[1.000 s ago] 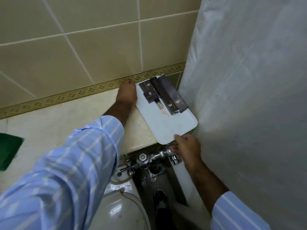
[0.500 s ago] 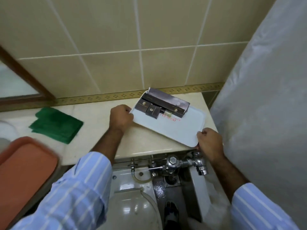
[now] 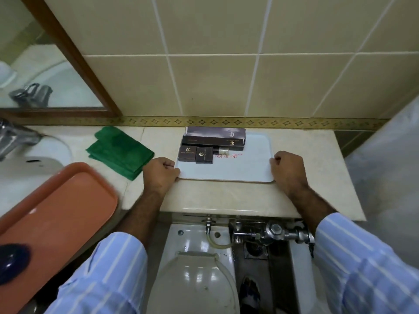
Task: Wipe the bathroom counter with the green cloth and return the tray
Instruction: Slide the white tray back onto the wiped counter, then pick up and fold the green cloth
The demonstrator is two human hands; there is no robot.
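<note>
Since half a second ago the white tray (image 3: 247,171) has swung from a slant to lie square with the wall, flat on the counter (image 3: 226,198), and our view has pulled back to show more of the left side. At far left we see a sink (image 3: 34,159), cut off by the frame edge, and a blurred tap (image 3: 13,137). In front of it an orange tray (image 3: 56,211) runs out of view, and a dark blue object (image 3: 13,264) at the bottom left is too blurred to identify. The folded green cloth (image 3: 120,150) lies on the counter just left of our left hand (image 3: 159,173), which is curled around the white tray's left edge. Dark boxes (image 3: 210,143) sit at the tray's back left; their print is too small to read. Our right hand (image 3: 288,171) is closed on the tray's right edge, fingers tucked out of sight. The toilet (image 3: 195,275) below is partly hidden by our sleeves.
</note>
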